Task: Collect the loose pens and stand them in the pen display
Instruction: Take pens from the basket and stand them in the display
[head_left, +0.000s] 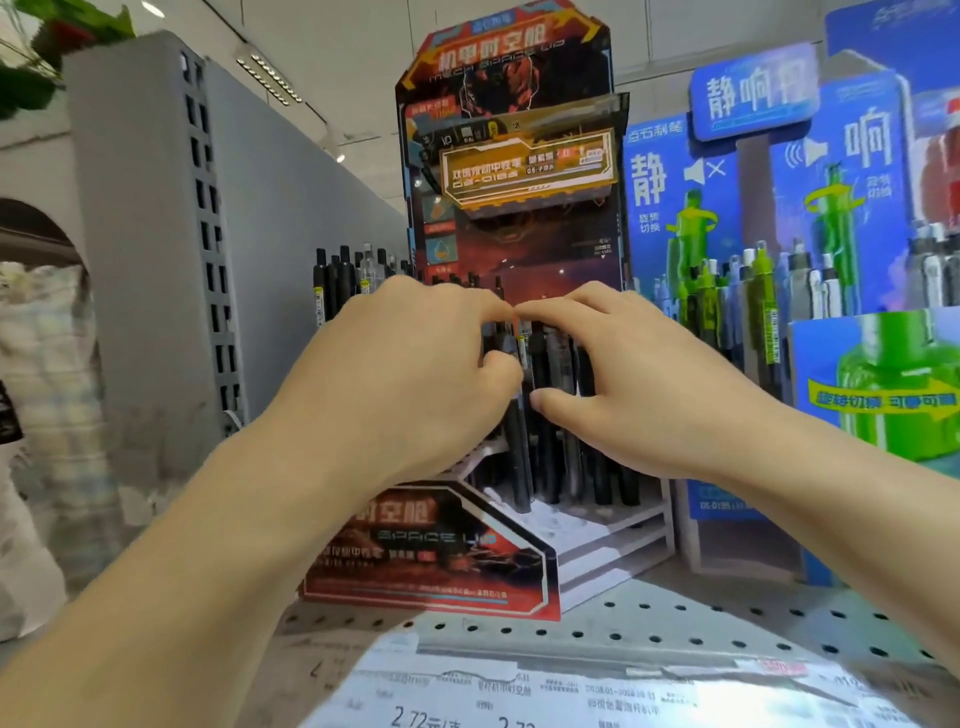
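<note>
A red and orange cardboard pen display (431, 561) stands on the shelf in front of me, with several black pens (550, 447) upright in its stepped white tray. My left hand (415, 374) reaches over the left part of the tray with its fingers curled round the upper ends of some black pens. My right hand (623, 374) hovers over the pens beside it, fingers bent down onto their tops and thumb against a barrel. Both hands' fingertips nearly meet above the pens. What exactly each finger holds is hidden by the hands.
A blue and green pen display (852, 312) full of pens stands to the right. More black pens (343, 280) stand behind on the left, next to a grey shelf divider (156, 249). The perforated metal shelf (675, 618) carries price labels along its front edge.
</note>
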